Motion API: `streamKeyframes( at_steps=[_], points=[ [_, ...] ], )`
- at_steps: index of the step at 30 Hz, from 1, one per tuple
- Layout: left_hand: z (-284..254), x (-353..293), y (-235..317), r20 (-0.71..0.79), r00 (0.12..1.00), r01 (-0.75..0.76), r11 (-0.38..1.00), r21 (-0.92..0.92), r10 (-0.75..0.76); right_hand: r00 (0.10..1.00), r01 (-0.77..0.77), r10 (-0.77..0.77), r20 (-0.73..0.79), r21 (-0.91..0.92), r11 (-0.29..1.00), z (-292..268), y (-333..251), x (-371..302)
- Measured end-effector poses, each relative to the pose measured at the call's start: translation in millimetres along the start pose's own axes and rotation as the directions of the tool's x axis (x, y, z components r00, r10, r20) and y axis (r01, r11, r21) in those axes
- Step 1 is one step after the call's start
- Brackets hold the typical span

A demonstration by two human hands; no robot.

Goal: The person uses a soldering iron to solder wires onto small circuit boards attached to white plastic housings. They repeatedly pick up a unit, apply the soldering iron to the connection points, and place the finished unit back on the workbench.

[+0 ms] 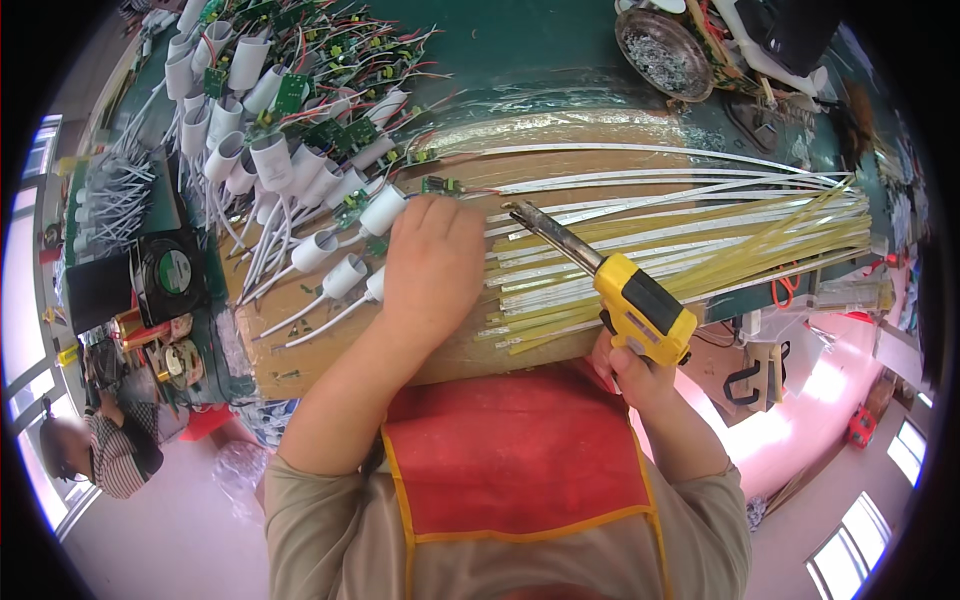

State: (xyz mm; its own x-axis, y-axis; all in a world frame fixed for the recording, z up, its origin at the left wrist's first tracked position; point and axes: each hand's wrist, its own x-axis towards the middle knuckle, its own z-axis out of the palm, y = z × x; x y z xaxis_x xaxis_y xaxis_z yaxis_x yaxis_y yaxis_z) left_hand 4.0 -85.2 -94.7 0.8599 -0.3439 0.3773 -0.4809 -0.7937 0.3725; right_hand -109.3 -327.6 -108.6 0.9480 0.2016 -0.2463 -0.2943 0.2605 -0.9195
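Centrally, just right of the middle of the frame, a yellow-and-black soldering gun lies slantwise in the right hand, whose fingers are wrapped around its handle; its long axis runs from lower right to upper left, the metal tip pointing upper left. Near that tip, the left hand is bent over with its fingers curled; they hide whatever is beneath, so I cannot tell whether it grips anything. Just above its knuckles a small circuit board lies nearly level, and a white tube beside it tilts toward the upper right. Long strips stretch crosswise toward the right.
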Motion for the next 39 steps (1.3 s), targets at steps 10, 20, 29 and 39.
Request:
streamKeyframes(
  at_steps=[10, 20, 29, 39],
  points=[
    [0.9, -0.6, -0.5, -0.004, 1.000, -0.002, 1.000, 0.013, 0.002, 0.999, 0.042, -0.042, -0.021, 0.024, 0.999, 2.4, 3.2, 1.3],
    [-1.9, 1.4, 1.4, 0.005, 1.000, -0.001, 1.000, 0.008, 0.001, 0.997, 0.077, -0.077, 0.004, -0.002, 0.997, -0.5, 4.8, 3.0],
    [-1.2, 0.8, 1.4, 0.004, 1.000, -0.003, 1.000, 0.028, 0.002, 0.999, 0.049, -0.048, -0.022, 0.030, 0.998, -0.2, 6.0, 2.1],
    [-8.5, -1.6, 5.8, 0.026, 1.000, 0.003, 1.000, 0.007, -0.003, 0.997, 0.082, -0.081, -0.017, 0.054, 0.995, -0.4, 8.2, 2.2]
  ],
)
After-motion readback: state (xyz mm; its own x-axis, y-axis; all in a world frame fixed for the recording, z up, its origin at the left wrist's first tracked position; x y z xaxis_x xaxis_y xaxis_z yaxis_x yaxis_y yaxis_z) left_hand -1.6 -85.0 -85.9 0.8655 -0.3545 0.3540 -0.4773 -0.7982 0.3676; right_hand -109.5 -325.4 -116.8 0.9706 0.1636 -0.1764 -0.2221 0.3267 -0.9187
